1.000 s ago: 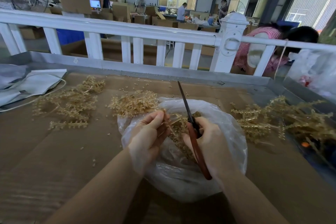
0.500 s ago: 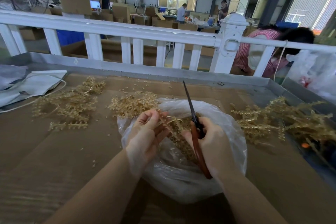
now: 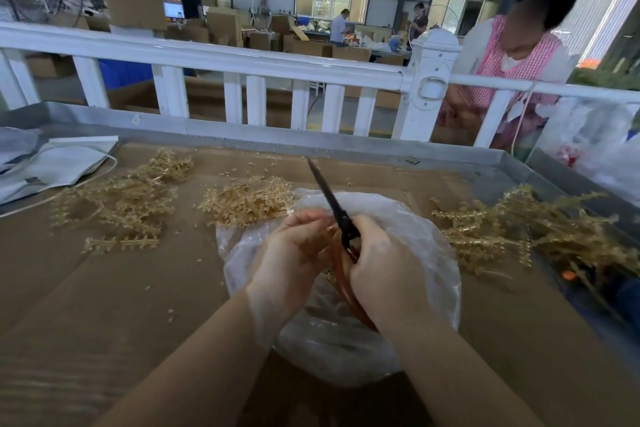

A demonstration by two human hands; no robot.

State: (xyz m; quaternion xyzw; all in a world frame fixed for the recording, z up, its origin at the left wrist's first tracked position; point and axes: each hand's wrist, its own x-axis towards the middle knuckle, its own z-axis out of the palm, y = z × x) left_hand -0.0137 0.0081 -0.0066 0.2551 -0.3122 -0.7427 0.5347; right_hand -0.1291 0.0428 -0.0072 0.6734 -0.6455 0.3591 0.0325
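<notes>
Left hand (image 3: pixel 294 253) closed in beside scissors (image 3: pixel 332 201), tips pointing away-left.

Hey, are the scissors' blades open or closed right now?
Closed: the scissors show as one single dark blade line rising above the right hand, with no gap between blades.

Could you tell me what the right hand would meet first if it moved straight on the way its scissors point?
Probably the grey table rim, then the white railing. The right hand aims the scissors away over cardboard; the middle sprig pile lies left of that line. Height is unclear.
</notes>
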